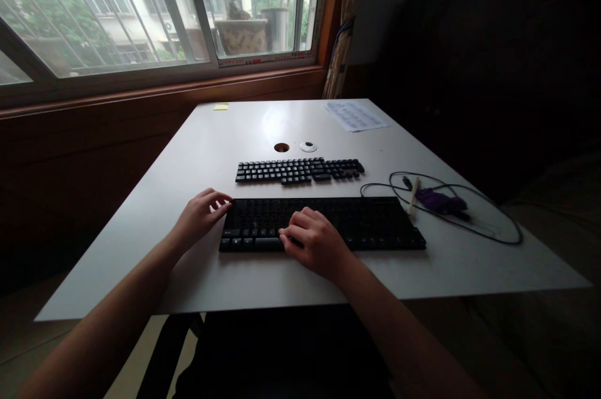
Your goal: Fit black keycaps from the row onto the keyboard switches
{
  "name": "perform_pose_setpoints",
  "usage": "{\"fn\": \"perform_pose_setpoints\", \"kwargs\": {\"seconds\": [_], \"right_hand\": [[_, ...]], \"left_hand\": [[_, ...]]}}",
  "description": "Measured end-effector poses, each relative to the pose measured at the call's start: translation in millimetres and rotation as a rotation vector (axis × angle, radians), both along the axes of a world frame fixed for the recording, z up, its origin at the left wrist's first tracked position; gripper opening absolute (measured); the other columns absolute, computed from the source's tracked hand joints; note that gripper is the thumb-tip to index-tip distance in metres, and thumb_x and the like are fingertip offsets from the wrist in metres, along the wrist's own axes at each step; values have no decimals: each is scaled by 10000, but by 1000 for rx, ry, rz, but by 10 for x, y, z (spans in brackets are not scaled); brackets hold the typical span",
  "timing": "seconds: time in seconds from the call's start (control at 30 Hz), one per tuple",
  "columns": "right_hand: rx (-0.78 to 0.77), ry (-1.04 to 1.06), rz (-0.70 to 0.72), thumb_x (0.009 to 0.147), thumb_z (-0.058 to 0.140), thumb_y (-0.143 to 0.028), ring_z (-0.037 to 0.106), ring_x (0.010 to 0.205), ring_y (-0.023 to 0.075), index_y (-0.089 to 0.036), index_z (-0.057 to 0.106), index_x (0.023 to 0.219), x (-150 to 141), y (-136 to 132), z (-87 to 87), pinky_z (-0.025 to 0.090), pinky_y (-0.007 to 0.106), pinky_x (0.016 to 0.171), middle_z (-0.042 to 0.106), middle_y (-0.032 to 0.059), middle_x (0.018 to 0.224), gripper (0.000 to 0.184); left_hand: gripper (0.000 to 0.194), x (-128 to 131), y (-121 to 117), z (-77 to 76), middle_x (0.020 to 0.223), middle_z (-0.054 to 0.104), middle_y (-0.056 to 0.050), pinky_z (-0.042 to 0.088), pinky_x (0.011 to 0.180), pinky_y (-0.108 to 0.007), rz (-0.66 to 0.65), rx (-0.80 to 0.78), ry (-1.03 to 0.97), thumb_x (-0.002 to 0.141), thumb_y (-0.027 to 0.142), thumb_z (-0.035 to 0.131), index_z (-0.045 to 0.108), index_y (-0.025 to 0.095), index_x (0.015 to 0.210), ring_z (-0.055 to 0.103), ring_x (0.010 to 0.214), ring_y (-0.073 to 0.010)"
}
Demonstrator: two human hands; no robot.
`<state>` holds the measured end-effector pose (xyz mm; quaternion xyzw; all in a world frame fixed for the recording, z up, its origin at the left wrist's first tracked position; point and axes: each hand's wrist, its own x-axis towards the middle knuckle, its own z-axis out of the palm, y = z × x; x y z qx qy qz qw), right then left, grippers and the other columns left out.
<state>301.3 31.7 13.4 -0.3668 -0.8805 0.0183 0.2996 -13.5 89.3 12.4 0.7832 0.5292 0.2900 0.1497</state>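
A black keyboard [375,223] lies near the table's front edge. Its bottom row and the left part of the row above carry keycaps, while bare key sockets show over much of the upper area. At the keyboard's upper left corner, the fingertips of my left hand [203,212] grip the edge, thumb and forefinger close together. My right hand [313,237] is over the lower middle with thumb and fingers pinched against the second row from the bottom; whatever is between them is hidden. Beyond the keyboard, loose black keycaps [277,170] are laid out in rows.
On the right, a black cable [493,239] loops around a purple cloth item [439,200] and a pale stick-like tool [414,195]. Printed sheets [355,116] and a yellow sticky note [221,106] lie at the back. A round cable hole [282,147] sits beside its white cover [308,146].
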Motion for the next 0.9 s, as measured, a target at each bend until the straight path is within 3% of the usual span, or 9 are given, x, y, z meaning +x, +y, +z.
{"fn": "perform_pose_setpoints", "kwargs": {"seconds": [0.4,0.53,0.77,0.9], "right_hand": [[5,-80,4,974,607,-275,509,870,196,-205,685,782,15,1,-4,428,352,788,621,40,853,219],[-2,-118,7,958,640,-319,542,934,225,-202,717,951,43,-41,-24,444,375,804,647,58,931,140],[76,-174,20,913,712,-412,581,1053,275,-222,640,1315,238,-108,-60,481,460,904,666,103,1130,450],[131,-232,76,936,687,-385,576,1110,278,-278,595,1398,299,-76,-101,468,480,966,667,93,1182,484]], "left_hand": [[283,-11,71,-81,878,649,-29,491,632,-260,3,25,-54,946,449,613,749,202,966,593,662,-129],[289,-54,114,-143,875,637,-32,491,637,-256,-39,60,-43,954,447,608,743,193,981,578,659,-123],[286,-45,116,-162,862,640,-39,511,648,-266,-45,109,-19,949,442,606,731,185,965,576,664,-125],[280,-49,113,-167,858,636,-34,513,662,-266,-40,112,-18,952,440,604,727,189,964,580,664,-126]]}}
